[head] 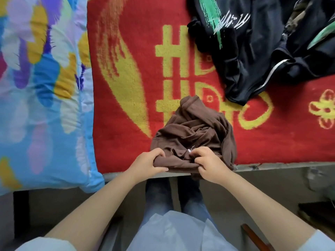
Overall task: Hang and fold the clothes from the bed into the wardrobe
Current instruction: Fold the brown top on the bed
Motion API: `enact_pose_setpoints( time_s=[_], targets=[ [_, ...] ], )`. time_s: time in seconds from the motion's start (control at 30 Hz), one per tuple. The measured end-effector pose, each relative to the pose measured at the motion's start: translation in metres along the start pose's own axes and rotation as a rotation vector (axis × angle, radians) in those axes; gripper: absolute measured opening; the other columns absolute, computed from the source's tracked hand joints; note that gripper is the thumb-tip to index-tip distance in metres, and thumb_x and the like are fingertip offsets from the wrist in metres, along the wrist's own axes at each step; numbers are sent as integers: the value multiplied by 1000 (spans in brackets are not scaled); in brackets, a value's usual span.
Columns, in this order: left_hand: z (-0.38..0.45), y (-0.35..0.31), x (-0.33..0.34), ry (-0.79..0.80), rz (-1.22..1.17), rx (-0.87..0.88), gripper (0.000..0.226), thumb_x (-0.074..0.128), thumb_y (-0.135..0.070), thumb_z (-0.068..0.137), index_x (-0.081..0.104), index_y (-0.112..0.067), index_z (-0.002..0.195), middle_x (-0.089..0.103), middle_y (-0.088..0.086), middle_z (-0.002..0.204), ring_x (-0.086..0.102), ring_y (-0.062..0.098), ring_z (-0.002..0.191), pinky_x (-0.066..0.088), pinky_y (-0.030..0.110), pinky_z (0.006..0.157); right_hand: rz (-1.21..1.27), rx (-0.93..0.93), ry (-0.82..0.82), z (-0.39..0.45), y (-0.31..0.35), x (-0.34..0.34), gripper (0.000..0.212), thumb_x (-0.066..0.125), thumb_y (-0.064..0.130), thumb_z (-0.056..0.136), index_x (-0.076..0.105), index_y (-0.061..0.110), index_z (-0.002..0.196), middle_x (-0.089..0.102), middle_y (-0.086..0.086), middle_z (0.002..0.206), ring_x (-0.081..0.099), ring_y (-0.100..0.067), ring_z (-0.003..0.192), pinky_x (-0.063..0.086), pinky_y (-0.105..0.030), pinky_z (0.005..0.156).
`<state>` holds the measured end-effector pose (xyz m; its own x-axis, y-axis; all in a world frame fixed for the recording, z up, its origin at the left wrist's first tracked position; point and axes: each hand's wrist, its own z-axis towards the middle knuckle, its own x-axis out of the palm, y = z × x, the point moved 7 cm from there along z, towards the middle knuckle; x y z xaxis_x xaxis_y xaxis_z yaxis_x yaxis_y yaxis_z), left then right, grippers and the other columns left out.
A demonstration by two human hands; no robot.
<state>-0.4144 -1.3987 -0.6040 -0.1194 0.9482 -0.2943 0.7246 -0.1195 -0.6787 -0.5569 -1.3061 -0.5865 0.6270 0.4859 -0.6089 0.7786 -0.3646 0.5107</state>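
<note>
A crumpled brown garment lies at the near edge of the bed, on a red blanket with yellow patterns. My left hand grips its near left edge, fingers curled into the cloth. My right hand pinches the fabric close to a small white tag, a little to the right. Part of the brown cloth hangs over the bed edge between my hands. A heap of black clothes with green and white print lies at the far right of the bed.
A bright floral quilt in blue, purple and yellow covers the left side of the bed. The grey bed frame edge runs across below the blanket. My legs in jeans stand against it. A dark object sits on the floor at right.
</note>
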Motion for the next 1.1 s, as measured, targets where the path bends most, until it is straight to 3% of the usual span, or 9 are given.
enact_pose_setpoints(
  time_s=[0.13,0.23,0.33,0.5,0.6,0.73,0.83,0.93,1.1],
  targets=[
    [-2,-20,-9,-63,80,118,28,68,-13,81,59,-13,108,65,3,105,59,19,97,38,20,73,-93,-128,325,-16,17,25,28,44,3,80,69,-4,90,27,8,150,10,-13,137,15,-25,113],
    [-5,-41,-9,-23,215,276,32,63,-7,85,63,-15,116,64,1,113,56,16,106,34,15,82,-158,-56,560,-18,21,41,11,46,13,78,53,4,77,49,-8,122,37,-19,111,36,-32,90],
    [-7,-45,-4,118,393,279,21,55,-12,90,66,-16,108,63,1,99,55,16,92,31,18,70,-202,78,616,-21,6,39,13,49,18,79,40,10,73,49,-12,95,48,-28,94,42,-35,78],
    [-5,-30,7,376,664,135,20,54,-32,91,52,-15,79,43,-6,68,45,16,73,30,22,54,-245,3,313,-30,6,15,18,52,16,78,57,4,90,60,-14,98,53,-29,96,36,-29,73],
    [-4,-29,11,471,870,126,17,55,-31,88,55,-14,85,48,-3,79,46,16,76,31,25,53,-166,-192,-19,-45,24,-1,9,57,13,54,52,8,57,54,-7,61,52,-24,61,29,-21,54],
    [0,-32,-4,333,994,164,18,48,-20,90,62,-10,97,38,-3,80,44,18,82,30,28,60,-68,-227,-193,-57,26,-7,13,69,18,57,61,9,55,61,-2,66,50,-15,66,36,-17,63],
    [2,-44,-31,63,630,154,14,56,-12,86,59,-7,73,33,-6,74,39,16,79,23,26,60,92,-153,-329,-64,18,-21,24,64,26,70,71,5,63,67,-3,71,51,-9,74,39,-16,76],
    [2,-50,-46,-35,511,126,38,57,-9,84,35,-15,53,34,-10,64,40,19,70,22,21,49,239,-41,-488,-75,10,-37,30,60,31,72,73,4,66,68,-1,74,52,-5,82,37,-7,82],
    [1,-53,-46,102,822,125,28,58,-37,88,59,-9,88,51,-3,82,52,21,87,35,28,65,520,99,-734,-101,2,-72,6,68,31,67,69,25,68,60,25,69,53,14,88,38,-2,81]
  ],
)
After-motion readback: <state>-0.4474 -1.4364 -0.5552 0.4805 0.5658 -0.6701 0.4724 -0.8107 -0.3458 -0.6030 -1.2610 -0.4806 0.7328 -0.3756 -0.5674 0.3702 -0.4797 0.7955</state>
